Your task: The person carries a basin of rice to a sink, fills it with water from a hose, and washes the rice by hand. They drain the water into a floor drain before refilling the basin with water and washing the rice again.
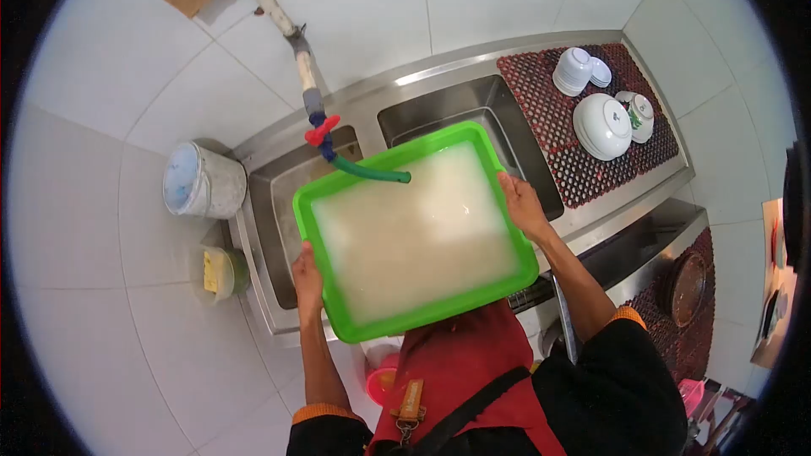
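Observation:
A green rectangular plastic tub filled with cloudy whitish liquid is held over the sink. Something beige shows beneath the surface, but I cannot tell what it is. My left hand is closed on the tub's left side near the front corner. On the opposite side, my right hand grips the rim, thumb on top. Above the tub's back part hangs a short green hose, fixed to a tap with a red handle. No water is visibly running from it.
Under the tub lie two steel sink basins. White bowls and cups rest upside down on a red perforated mat at the right. A white bucket and a small container with something yellow stand left.

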Demonstrator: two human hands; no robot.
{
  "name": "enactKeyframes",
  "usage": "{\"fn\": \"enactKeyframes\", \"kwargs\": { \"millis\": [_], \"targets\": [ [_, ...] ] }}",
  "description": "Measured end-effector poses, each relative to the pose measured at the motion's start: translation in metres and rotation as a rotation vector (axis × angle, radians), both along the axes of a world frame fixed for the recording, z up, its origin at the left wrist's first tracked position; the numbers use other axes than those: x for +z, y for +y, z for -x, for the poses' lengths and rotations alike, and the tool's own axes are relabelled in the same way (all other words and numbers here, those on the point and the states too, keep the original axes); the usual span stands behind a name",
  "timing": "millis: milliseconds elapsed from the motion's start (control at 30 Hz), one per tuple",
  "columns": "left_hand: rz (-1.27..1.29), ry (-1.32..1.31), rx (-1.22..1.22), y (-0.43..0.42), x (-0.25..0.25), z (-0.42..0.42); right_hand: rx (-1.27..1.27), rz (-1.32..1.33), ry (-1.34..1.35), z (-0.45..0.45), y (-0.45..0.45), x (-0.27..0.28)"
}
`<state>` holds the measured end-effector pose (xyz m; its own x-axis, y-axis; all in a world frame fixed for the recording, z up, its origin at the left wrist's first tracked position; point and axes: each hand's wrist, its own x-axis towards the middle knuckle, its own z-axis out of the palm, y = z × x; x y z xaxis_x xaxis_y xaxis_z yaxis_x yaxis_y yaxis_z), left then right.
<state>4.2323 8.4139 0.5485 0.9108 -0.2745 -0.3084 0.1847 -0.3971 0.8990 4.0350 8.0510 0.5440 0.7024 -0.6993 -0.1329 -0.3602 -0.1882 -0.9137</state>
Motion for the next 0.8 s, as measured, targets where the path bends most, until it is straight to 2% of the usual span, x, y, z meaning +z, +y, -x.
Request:
{"fn": "enactKeyframes", "kwargs": {
  "millis": [133, 233, 467, 600, 733, 800],
  "targets": [
    [-0.039, -0.063, 0.011, -0.003, 0.017, 0.012, 0.005, -0.010, 0.047, 0.013, 0.007, -0.010],
    [-0.032, 0.017, -0.011, 0.003, 0.020, 0.019, -0.048, 0.006, 0.030, 0.024, 0.019, -0.019],
    [-0.107, -0.014, 0.020, 0.013, 0.041, 0.031, -0.043, -0.041, 0.125, 0.043, 0.044, 0.013],
    [-0.077, 0.009, -0.016, 0.026, 0.024, 0.031, -0.073, -0.039, 0.120, 0.054, 0.048, 0.010],
    [-0.030, 0.003, 0.057, 0.025, 0.018, 0.037, -0.094, -0.028, 0.084, 0.056, 0.051, 0.011],
    [0.016, 0.031, -0.005, 0.026, 0.016, 0.035, -0.069, -0.017, 0.102, 0.059, 0.048, 0.003]
  ]
}}
